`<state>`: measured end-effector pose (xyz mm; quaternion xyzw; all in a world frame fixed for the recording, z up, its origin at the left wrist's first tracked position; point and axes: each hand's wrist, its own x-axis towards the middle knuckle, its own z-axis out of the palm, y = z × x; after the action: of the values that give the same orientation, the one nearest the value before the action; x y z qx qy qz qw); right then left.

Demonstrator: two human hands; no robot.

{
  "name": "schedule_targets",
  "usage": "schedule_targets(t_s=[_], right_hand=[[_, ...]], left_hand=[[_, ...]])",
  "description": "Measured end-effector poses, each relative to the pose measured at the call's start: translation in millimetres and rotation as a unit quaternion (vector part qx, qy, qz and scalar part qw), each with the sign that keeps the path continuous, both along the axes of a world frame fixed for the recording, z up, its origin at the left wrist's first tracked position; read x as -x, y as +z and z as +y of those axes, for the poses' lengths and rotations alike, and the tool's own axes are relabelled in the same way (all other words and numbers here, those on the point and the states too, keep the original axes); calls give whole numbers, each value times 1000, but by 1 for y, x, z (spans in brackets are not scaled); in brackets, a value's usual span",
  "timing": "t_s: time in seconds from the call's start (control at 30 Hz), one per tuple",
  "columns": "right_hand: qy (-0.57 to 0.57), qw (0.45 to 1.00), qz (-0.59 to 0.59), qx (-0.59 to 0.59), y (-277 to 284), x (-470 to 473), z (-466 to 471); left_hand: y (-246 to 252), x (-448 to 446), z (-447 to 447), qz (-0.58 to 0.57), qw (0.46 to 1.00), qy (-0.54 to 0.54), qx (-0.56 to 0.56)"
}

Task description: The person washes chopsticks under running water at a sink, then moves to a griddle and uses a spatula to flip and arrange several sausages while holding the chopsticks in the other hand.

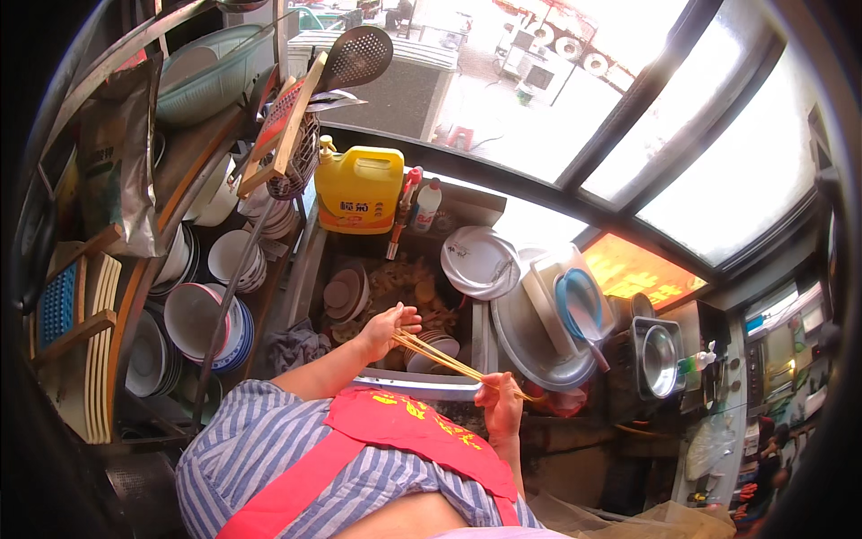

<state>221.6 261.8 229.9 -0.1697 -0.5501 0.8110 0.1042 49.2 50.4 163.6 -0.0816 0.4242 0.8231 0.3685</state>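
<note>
My right hand [500, 401] grips a bundle of several wooden chopsticks [448, 360] near one end. They slant up to the left over the front rim of a metal sink [431, 381]. Their other ends reach my left hand [392, 329], whose palm is turned up with the fingers loosely extended; it is not closed around them. Below, the sink holds cloudy brownish contents [397, 276], a stack of bowls [347, 293] at its left and more dishes [434, 352] under the chopsticks. A grey cloth [296, 347] lies by the left rim.
Behind the sink stand a yellow detergent jug [360, 192] and a white bottle [427, 205]. White plates [479, 263] and a large metal basin [532, 350] with a blue-rimmed strainer [579, 303] sit at the right. Shelves at the left carry stacked bowls [202, 323]. A window [539, 101] spans the back.
</note>
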Motion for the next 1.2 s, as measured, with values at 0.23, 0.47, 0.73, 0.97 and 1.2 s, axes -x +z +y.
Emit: schedule_targets(t_s=[0.23, 0.47, 0.73, 0.97, 1.2], right_hand=[[-9, 999, 7, -48, -6, 6, -5], [32, 999, -39, -2, -4, 3, -7], [-95, 948, 17, 303, -55, -17, 28], [-104, 985, -138, 17, -96, -34, 16], [4, 994, -95, 48, -35, -1, 1]], left_hand=[[0, -22, 4, -35, 997, -70, -15], [2, -23, -3, -28, 993, -106, 43], [18, 4, -42, -38, 989, -78, -122], [7, -10, -41, 202, 922, -197, 264], [48, -28, -2, 691, 587, -232, 351]])
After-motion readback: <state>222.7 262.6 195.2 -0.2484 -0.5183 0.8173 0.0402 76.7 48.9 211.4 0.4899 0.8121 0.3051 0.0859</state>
